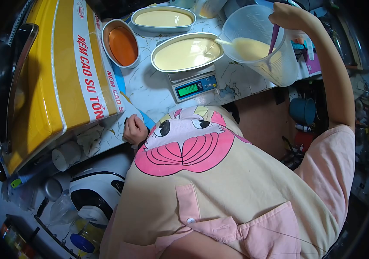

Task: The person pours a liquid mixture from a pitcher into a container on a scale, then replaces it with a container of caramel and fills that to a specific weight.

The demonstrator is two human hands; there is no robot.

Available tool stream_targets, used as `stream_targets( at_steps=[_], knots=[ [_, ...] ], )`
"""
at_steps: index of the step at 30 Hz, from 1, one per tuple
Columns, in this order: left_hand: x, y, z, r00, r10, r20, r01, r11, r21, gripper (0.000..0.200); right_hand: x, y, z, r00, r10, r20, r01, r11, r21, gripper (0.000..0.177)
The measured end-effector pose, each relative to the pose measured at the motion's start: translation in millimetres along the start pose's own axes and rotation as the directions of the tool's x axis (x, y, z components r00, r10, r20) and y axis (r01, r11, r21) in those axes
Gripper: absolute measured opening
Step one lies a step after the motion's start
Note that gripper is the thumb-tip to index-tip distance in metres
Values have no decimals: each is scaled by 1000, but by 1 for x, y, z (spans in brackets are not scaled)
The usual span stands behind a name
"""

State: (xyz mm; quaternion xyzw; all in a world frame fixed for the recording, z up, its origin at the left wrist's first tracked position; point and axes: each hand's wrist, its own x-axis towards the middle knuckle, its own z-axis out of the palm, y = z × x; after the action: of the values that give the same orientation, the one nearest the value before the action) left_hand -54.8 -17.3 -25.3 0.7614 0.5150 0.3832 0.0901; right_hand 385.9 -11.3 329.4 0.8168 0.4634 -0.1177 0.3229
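My right hand (283,16) is closed at the upper rim of a clear measuring jug (286,64), with a purple spatula handle (274,38) running from it down into the jug. The jug is tilted left, and pale cream-coloured batter (249,48) runs from its spout into an oval tin (158,64). That tin is nearly full and stands on a digital scale (195,88) whose green display seems to read 448.0. Loosely curled, my left hand (135,129) rests at the table's front edge, near the yellow box; nothing shows in its fingers.
Behind is another oval tin (139,28) of pale batter. An oval tin (105,41) with an orange-brown layer leans beside the large yellow box (42,82) at left. A white appliance (94,190) sits below the marble-patterned table (240,86); a blue-green pot (302,111) is low at right.
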Motion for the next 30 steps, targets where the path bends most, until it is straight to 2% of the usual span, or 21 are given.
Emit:
stream_targets(
  at_steps=[4,6,7,9,10,11,12,13,14,15,16,17,19,20,21,22,25,27,30],
  knots=[
    [0,-1,1,1000,4,0,-4,1000,10,8,16,20,28,997,53,-57,-52,998,22,30],
    [0,0,0,1000,4,5,-4,1000,14,8,43,48,65,954,-91,-286,99,995,14,23],
    [0,0,0,1000,4,9,-4,1000,16,8,41,49,67,954,-92,-285,100,995,15,23],
    [0,1,-1,1000,4,7,-4,1000,15,8,37,52,69,973,-18,-230,74,969,236,30],
    [1,1,-1,1000,4,5,-4,1000,12,8,44,69,81,973,-19,-230,75,969,237,30],
    [1,1,-1,1000,4,4,-4,1000,13,8,58,94,101,918,-236,-318,254,967,17,36],
    [1,1,-1,1000,4,10,-4,1000,10,8,66,108,112,819,-453,-352,400,891,-214,41],
    [1,1,-2,1000,4,16,-4,1000,8,8,47,92,99,818,-455,-353,402,890,-214,41],
    [2,1,-2,1000,4,16,-4,1000,11,8,9,60,76,936,-215,-277,263,954,147,42],
    [2,2,-2,1000,7,16,-7,1000,10,8,-11,44,63,994,-1,-110,53,881,470,45],
    [2,2,-2,1000,9,16,-10,1000,11,8,-8,55,74,982,-101,-158,151,925,347,46],
    [2,2,-2,1000,8,15,-8,1000,14,8,-7,59,89,985,98,-141,-8,846,533,44],
    [2,3,-2,1000,3,24,-3,1000,13,8,8,102,123,933,-242,-266,303,927,220,39],
    [3,3,-2,1000,0,21,-1,1000,16,8,0,95,122,973,-75,-217,168,875,454,41],
    [3,2,-3,999,0,33,-1,1000,11,8,-12,87,122,989,79,-128,24,756,654,44],
    [3,2,-3,999,1,46,-1,1000,8,8,-15,92,136,978,83,-191,79,702,708,42],
    [5,5,-5,999,2,53,-4,999,32,8,-29,87,154,974,185,-132,9,547,837,40],
    [6,5,-7,998,4,65,-6,999,33,8,-30,97,172,991,89,-100,62,359,931,39],
    [6,2,-6,996,8,83,-11,999,32,9,-42,95,188,984,143,-108,71,242,968,37]
  ],
)
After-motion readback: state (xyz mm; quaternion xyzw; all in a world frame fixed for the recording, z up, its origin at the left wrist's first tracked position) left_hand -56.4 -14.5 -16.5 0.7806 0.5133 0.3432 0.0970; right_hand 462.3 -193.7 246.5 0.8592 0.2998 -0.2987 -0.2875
